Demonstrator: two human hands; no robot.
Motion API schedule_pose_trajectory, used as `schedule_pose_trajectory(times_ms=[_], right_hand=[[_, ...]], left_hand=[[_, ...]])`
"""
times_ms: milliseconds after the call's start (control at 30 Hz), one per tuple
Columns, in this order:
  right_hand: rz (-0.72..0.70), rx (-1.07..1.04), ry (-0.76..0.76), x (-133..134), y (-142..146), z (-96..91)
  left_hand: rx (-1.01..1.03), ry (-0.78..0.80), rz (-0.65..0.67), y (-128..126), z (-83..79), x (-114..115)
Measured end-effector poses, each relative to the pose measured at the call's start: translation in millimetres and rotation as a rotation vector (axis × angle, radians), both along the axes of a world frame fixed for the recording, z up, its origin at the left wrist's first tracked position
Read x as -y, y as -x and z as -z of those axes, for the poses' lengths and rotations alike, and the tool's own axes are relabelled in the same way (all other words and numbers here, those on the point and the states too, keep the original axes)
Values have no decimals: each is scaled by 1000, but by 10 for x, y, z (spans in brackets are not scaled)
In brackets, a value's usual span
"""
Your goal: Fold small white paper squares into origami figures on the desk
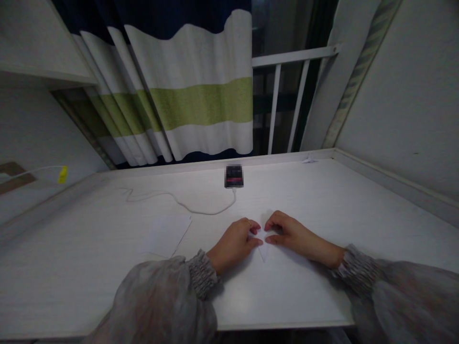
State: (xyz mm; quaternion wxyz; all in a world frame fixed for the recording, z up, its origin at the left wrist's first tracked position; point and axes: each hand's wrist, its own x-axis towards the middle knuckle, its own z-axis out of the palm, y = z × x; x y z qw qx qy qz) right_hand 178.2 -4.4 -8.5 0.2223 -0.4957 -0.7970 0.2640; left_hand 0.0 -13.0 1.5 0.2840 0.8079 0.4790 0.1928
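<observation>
A small piece of folded white paper (263, 248) lies on the white desk between my two hands, with a pointed end toward me. My left hand (236, 241) grips its left side, fingers curled and thumb pressed near the middle. From the other side, my right hand (292, 234) pinches the right part, with thumb and forefinger bent inward. The fingertips of the two hands nearly meet over the paper, and they partly cover it.
Flat white sheets of paper (165, 235) lie left of my hands. Behind stands a phone-like dark device (234, 176), its picture blurred, with a white cable (204, 213) running left. A small folded white paper piece (309, 159) rests at the back right. A striped curtain (201, 105) hangs beyond the desk.
</observation>
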Motion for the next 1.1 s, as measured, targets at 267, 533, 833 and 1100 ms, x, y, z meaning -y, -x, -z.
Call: schedule_pose_trajectory(times_ms=[267, 533, 833, 1100], right_hand=[[31, 154, -21, 3, 64, -17], [58, 179, -30, 30, 103, -4], [93, 249, 100, 99, 209, -184], [36, 70, 118, 65, 165, -83]], left_hand=[[-46, 76, -63, 12, -5, -25], [-42, 92, -110, -36, 0, -28], [22, 125, -110, -30, 45, -54], [47, 116, -64, -4, 72, -71]])
